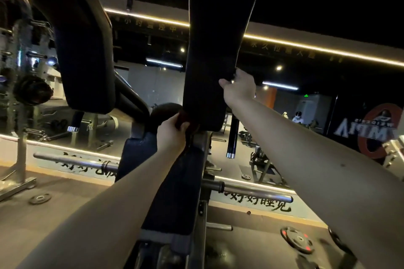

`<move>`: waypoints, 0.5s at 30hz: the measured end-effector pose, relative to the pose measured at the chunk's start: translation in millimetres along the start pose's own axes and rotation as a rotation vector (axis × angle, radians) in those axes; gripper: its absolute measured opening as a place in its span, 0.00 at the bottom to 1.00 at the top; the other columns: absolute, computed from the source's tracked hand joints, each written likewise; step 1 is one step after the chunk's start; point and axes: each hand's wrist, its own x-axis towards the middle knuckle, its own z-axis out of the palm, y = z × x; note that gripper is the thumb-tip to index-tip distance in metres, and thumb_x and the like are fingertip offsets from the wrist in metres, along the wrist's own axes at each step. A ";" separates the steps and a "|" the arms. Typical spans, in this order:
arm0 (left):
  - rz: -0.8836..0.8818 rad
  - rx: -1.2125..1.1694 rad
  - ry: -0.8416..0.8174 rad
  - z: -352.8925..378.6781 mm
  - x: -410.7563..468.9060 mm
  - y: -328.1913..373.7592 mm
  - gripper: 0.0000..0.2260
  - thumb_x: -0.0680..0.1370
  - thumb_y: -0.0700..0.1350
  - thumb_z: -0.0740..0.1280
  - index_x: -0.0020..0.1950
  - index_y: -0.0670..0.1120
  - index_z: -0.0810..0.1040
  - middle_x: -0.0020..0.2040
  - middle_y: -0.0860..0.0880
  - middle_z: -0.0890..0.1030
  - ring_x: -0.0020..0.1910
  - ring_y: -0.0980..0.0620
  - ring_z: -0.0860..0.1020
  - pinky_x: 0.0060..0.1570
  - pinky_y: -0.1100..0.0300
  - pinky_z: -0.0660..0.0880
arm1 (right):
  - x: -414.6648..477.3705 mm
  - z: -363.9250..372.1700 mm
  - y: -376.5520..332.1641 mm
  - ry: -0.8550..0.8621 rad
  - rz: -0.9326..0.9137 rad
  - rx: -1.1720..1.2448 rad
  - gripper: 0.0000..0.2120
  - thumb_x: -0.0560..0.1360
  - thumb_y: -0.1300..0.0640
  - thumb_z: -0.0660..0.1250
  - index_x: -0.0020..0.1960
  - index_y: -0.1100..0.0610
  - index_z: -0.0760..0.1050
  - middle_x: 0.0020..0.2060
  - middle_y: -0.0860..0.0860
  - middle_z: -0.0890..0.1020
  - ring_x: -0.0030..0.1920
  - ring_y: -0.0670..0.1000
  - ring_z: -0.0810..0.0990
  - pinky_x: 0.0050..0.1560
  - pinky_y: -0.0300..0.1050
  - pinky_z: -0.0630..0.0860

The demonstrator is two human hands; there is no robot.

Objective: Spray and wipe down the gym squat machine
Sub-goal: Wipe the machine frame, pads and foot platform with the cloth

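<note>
The squat machine fills the middle of the view, with two black shoulder pads raised overhead. My right hand [238,87] grips the right edge of the right shoulder pad [216,46], thumb on the front. My left hand [172,135] holds a dark reddish cloth [183,119] bunched against the lower end of that pad, just above the black back pad [175,192]. The left shoulder pad [85,54] hangs untouched. No spray bottle is in view.
Chrome weight pegs [74,162] [255,192] stick out on both sides of the machine. A weight plate [297,239] lies on the floor at lower right, a smaller one [40,199] at left. A mirror wall stands behind, with a rack [19,94] at far left.
</note>
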 end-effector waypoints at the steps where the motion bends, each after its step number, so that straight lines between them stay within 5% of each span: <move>1: -0.044 0.040 -0.055 -5.2 -6.6 -4.4 0.09 0.83 0.46 0.67 0.61 0.49 0.83 0.48 0.53 0.84 0.51 0.51 0.82 0.47 0.60 0.72 | -10.3 0.0 4.7 -0.021 0.055 0.005 0.14 0.80 0.56 0.71 0.65 0.52 0.78 0.56 0.48 0.82 0.59 0.52 0.81 0.60 0.48 0.78; 6: -0.073 0.063 -0.177 -26.8 -32.9 -12.9 0.09 0.83 0.51 0.67 0.61 0.56 0.83 0.50 0.53 0.82 0.53 0.49 0.80 0.56 0.47 0.79 | -96.2 9.6 49.5 -0.260 0.391 0.040 0.22 0.82 0.49 0.68 0.71 0.59 0.73 0.59 0.54 0.80 0.54 0.53 0.79 0.51 0.47 0.76; 10: 0.038 0.193 -0.248 -33.6 -30.0 1.9 0.15 0.78 0.62 0.63 0.61 0.63 0.82 0.54 0.56 0.80 0.60 0.49 0.75 0.67 0.44 0.69 | -130.3 20.3 70.7 -0.528 0.902 0.742 0.23 0.79 0.44 0.69 0.70 0.53 0.73 0.66 0.60 0.78 0.66 0.66 0.76 0.59 0.73 0.77; 12: 0.064 0.156 -0.344 -35.8 -31.2 10.7 0.17 0.74 0.63 0.63 0.60 0.62 0.82 0.50 0.60 0.83 0.56 0.53 0.80 0.65 0.41 0.72 | -134.6 22.7 72.3 -0.519 0.934 1.043 0.18 0.82 0.47 0.66 0.69 0.53 0.74 0.64 0.63 0.80 0.64 0.68 0.79 0.63 0.74 0.74; 15: 0.148 0.251 -0.458 -39.8 -23.7 21.6 0.12 0.78 0.55 0.67 0.60 0.60 0.82 0.50 0.61 0.83 0.56 0.55 0.80 0.66 0.43 0.72 | -140.9 24.0 69.0 -0.326 0.914 1.142 0.15 0.82 0.55 0.67 0.68 0.56 0.76 0.61 0.64 0.82 0.62 0.66 0.81 0.63 0.68 0.77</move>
